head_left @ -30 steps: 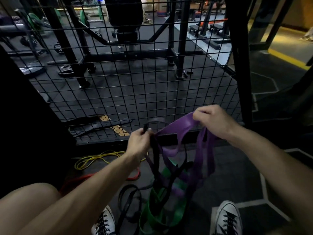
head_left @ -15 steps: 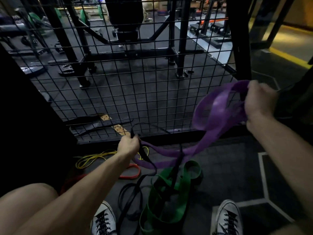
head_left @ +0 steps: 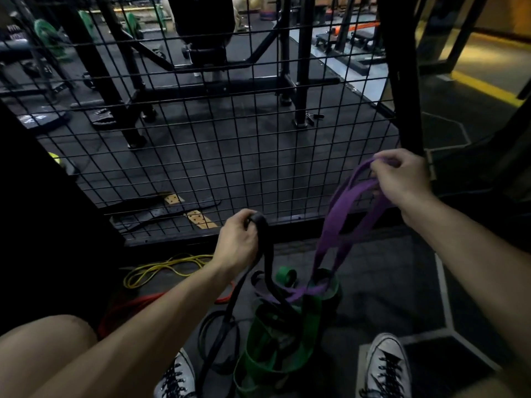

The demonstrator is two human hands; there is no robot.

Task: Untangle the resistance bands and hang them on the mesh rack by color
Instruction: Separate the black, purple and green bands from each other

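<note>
The right hand grips the wide purple rubber band, which runs down-left into the green band pile. The left hand clutches the black band beside it.

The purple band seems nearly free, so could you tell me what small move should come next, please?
Probably lift the right hand higher: the purple band still threads the green band below, while the left hand holds the black band aside.
</note>
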